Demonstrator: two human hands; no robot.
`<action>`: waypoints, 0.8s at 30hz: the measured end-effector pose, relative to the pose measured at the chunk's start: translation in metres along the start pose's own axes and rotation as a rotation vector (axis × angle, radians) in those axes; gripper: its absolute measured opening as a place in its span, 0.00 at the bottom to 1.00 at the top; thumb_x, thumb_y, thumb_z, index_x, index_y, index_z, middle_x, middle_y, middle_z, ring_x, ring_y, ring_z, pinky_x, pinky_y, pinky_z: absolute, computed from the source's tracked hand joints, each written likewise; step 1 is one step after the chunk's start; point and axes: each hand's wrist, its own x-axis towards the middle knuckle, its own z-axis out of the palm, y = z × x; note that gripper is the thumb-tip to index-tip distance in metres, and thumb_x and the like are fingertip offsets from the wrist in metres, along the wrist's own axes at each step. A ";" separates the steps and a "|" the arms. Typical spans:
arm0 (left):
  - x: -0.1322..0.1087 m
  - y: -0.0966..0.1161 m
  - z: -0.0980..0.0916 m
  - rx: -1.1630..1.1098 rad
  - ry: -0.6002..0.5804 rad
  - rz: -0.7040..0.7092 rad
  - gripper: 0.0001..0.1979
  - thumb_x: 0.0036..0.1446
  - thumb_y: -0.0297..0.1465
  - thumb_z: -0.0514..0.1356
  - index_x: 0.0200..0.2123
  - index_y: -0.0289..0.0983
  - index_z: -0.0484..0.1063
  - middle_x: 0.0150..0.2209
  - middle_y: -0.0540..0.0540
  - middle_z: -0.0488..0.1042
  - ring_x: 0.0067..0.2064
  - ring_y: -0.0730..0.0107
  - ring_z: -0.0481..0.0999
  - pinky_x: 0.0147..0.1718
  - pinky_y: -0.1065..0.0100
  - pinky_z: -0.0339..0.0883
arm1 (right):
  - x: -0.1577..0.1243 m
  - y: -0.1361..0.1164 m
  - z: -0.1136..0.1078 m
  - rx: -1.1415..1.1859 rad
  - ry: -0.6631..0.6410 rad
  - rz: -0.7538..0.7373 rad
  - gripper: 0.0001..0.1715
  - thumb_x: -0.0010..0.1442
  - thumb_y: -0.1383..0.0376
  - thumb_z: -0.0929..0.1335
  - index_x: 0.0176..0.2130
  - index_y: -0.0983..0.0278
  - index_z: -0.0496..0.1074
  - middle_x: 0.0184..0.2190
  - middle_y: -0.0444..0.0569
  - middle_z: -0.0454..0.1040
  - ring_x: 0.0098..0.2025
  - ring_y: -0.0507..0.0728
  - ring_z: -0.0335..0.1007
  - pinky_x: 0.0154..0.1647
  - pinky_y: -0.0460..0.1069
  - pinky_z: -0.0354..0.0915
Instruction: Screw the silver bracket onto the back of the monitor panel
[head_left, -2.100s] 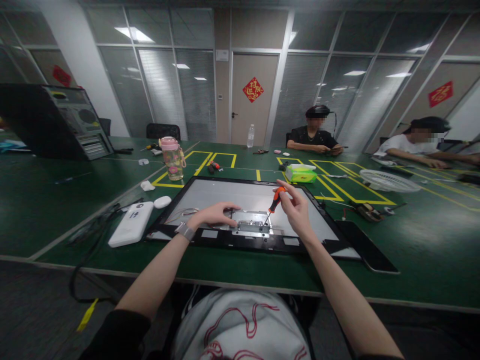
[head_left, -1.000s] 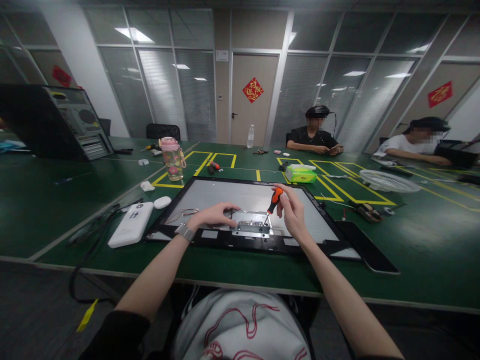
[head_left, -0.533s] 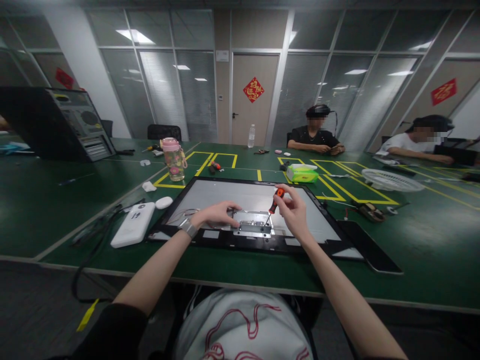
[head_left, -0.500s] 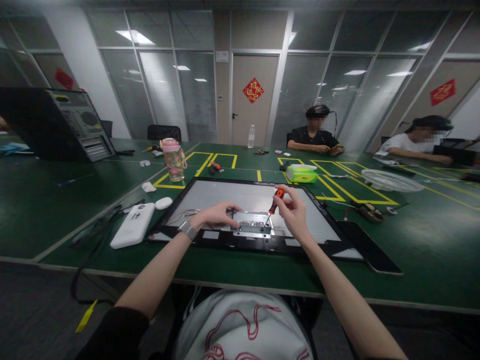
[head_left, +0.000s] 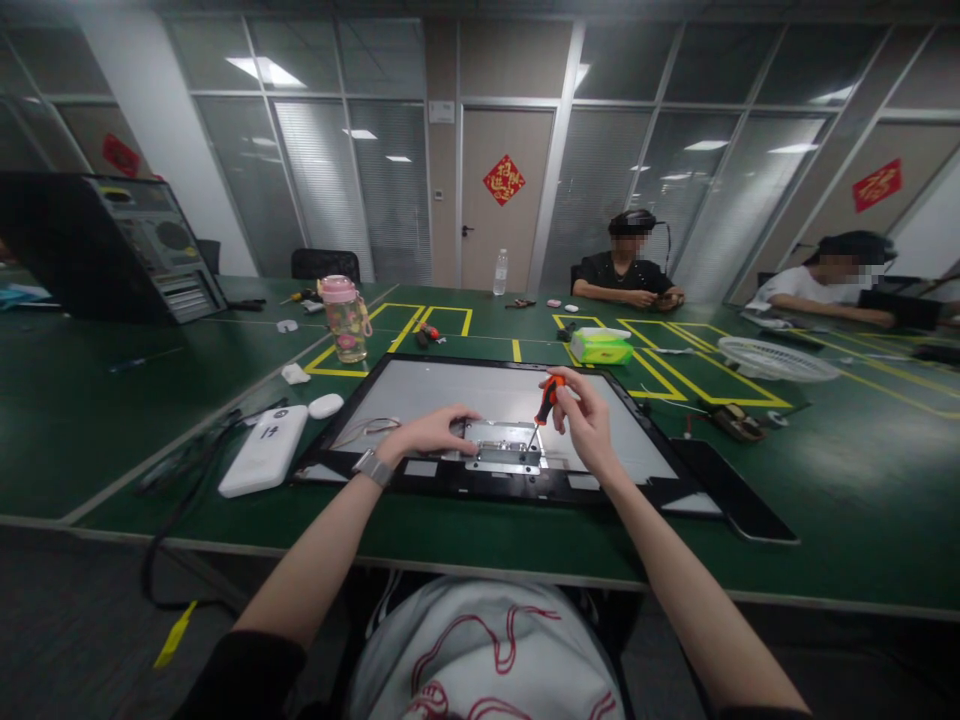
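Observation:
A flat monitor panel (head_left: 457,385) in a black frame lies back-up on the green table in front of me. A metal bracket (head_left: 501,447) sits near its front edge. My right hand (head_left: 586,420) is closed round an orange-and-black screwdriver (head_left: 546,402), whose tip rests on the bracket's right side. Beside the bracket's left end my left hand (head_left: 429,432) lies on the panel with fingers curled down, holding nothing I can see. A watch is on my left wrist.
Left of the panel lie a white box (head_left: 264,450), a white mouse-like object (head_left: 325,405) and black cables. A pink-lidded bottle (head_left: 345,317), a green tissue pack (head_left: 601,346), a black slab (head_left: 731,490), a fan grille (head_left: 776,360) and a computer case (head_left: 112,245) stand around. Two people sit across.
My right hand has kept turning the screwdriver on the bracket, its handle tilting slightly. My left hand has stayed in place. The view shifted a little.

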 end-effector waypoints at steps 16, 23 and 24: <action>-0.001 0.003 0.000 -0.003 -0.002 -0.012 0.35 0.46 0.47 0.68 0.56 0.40 0.68 0.58 0.43 0.68 0.58 0.56 0.66 0.57 0.63 0.57 | 0.004 0.003 -0.006 -0.001 -0.091 0.012 0.17 0.66 0.57 0.61 0.52 0.59 0.66 0.47 0.51 0.73 0.17 0.44 0.56 0.15 0.44 0.57; 0.001 -0.002 0.001 0.004 -0.002 0.006 0.36 0.46 0.47 0.67 0.56 0.38 0.68 0.57 0.42 0.68 0.58 0.56 0.66 0.57 0.63 0.57 | 0.003 0.004 -0.006 -0.162 -0.039 -0.022 0.21 0.60 0.60 0.68 0.52 0.59 0.67 0.39 0.48 0.73 0.20 0.46 0.60 0.18 0.45 0.59; 0.001 -0.002 0.001 0.005 -0.003 0.009 0.36 0.46 0.47 0.67 0.56 0.38 0.68 0.57 0.42 0.68 0.58 0.56 0.66 0.57 0.63 0.57 | 0.003 0.005 -0.006 -0.210 -0.001 -0.055 0.20 0.58 0.60 0.69 0.50 0.60 0.69 0.36 0.46 0.71 0.21 0.46 0.60 0.19 0.44 0.58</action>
